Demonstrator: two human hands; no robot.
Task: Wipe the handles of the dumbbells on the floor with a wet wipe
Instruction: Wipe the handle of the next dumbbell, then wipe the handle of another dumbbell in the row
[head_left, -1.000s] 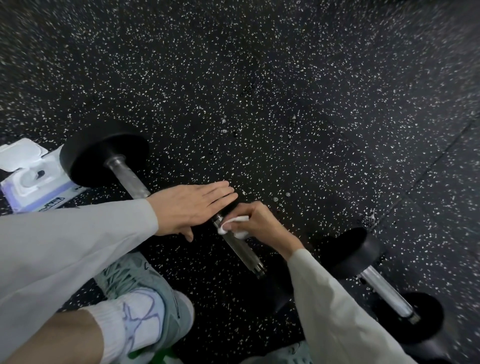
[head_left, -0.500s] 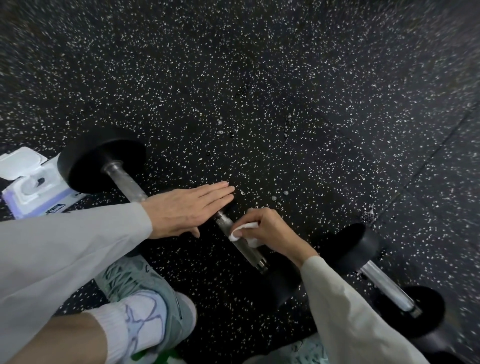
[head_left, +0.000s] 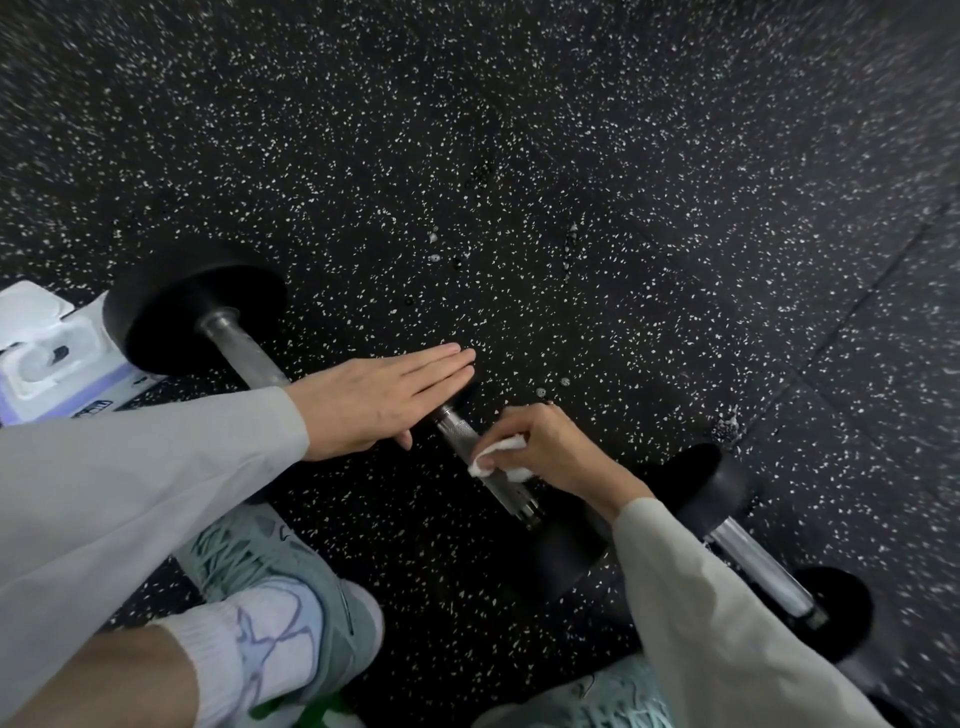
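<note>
Head view, items as I am seeing them. Near dumbbell (head_left: 249, 358): lying on the speckled floor (head_left: 571, 156), its metal handle (head_left: 462, 434) running diagonally. Left hand (head_left: 374, 400): lying flat across that handle, fingers straight and together, gripping nothing. Right hand (head_left: 545, 447): just beside the left, fingers curling round a white wet wipe (head_left: 498, 460) and pressing it onto the handle's lower stretch. Second dumbbell (head_left: 753, 561): lying right of the first. Open wipes pack (head_left: 47, 358): sitting behind the first dumbbell's far head.
</note>
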